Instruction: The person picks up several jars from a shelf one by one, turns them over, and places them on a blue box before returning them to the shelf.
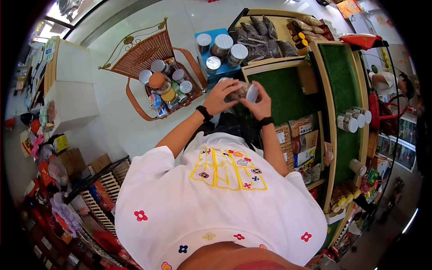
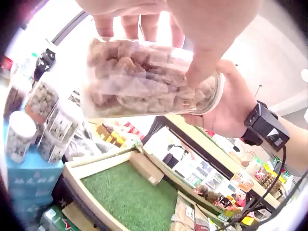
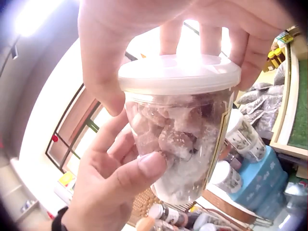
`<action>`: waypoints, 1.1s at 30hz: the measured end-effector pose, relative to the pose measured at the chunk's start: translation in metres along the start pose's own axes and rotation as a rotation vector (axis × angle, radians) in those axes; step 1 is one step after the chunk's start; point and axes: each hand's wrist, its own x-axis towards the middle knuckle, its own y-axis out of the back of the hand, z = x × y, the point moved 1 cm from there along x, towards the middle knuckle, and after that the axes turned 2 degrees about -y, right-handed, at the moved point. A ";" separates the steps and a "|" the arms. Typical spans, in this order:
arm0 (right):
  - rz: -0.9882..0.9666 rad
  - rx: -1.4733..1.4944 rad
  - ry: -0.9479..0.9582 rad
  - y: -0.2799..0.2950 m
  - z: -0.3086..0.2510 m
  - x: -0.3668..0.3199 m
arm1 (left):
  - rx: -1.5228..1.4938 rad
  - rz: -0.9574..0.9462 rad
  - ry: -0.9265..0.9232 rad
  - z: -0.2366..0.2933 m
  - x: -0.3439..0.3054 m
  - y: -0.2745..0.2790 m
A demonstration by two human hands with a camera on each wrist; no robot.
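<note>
Both hands hold a clear plastic jar point(image 3: 180, 134) with a white lid point(image 3: 179, 74), packed with brownish, white-dusted chunks. In the head view it lies tilted in front of the body, over the edge of the green-lined shelf. My left hand point(image 1: 220, 96) grips the body of the jar, its thumb point(image 3: 151, 166) pressed against the clear wall in the right wrist view. Around the lid end curl the fingers and thumb of my right hand point(image 1: 260, 102). In the left wrist view the jar point(image 2: 139, 79) lies nearly sideways, chunks showing through the wall.
To the left stands a wicker chair point(image 1: 146, 49) loaded with several jars. A blue box point(image 1: 220, 72) beside it bears more white-lidded jars. Bags of dark goods point(image 1: 261, 33) fill the far shelf. Green-lined shelves point(image 1: 281, 90) run along the right, with packets and jars.
</note>
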 end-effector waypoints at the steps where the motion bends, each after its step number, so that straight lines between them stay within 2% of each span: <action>1: 0.009 -0.013 -0.014 0.003 -0.006 0.013 | 0.001 0.028 -0.010 -0.002 0.013 0.003; 2: 0.013 -0.029 -0.026 0.006 -0.012 0.027 | -0.003 0.085 -0.022 -0.002 0.026 0.005; 4: 0.058 -0.154 0.045 0.010 -0.039 0.058 | 0.072 0.191 -0.028 -0.004 0.052 0.006; 5: 0.069 -0.181 0.150 0.012 -0.040 0.077 | 0.110 0.238 -0.008 -0.007 0.064 0.007; 6: 0.068 -0.160 0.153 0.011 -0.047 0.095 | 0.111 0.270 0.018 -0.008 0.075 0.011; 8: 0.113 -0.298 0.271 0.009 -0.060 0.134 | 0.149 0.260 0.032 -0.019 0.092 0.017; 11: 0.080 -0.481 0.378 0.008 -0.076 0.186 | -0.110 0.200 0.146 -0.041 0.116 0.032; 14: 0.022 -0.579 0.411 0.000 -0.073 0.236 | -0.203 0.117 0.264 -0.070 0.139 0.046; 15: 0.018 -0.570 0.407 -0.004 -0.065 0.253 | -0.198 0.112 0.272 -0.083 0.145 0.047; 17: -0.082 -0.636 0.377 -0.012 -0.045 0.290 | -0.411 0.117 0.413 -0.116 0.156 0.044; 20: -0.079 -0.695 0.384 -0.032 -0.026 0.331 | -0.405 0.120 0.485 -0.154 0.171 0.038; 24: -0.200 -0.753 0.249 -0.059 0.012 0.378 | -0.352 0.130 0.602 -0.216 0.171 0.018; 28: -0.343 -0.827 0.139 -0.086 0.066 0.409 | -0.300 0.197 0.714 -0.244 0.168 0.011; 31: -0.432 -0.882 0.067 -0.103 0.102 0.423 | -0.413 0.392 0.768 -0.251 0.159 0.015; 33: -0.491 -0.951 -0.015 -0.111 0.121 0.428 | -0.405 0.417 0.814 -0.260 0.146 0.019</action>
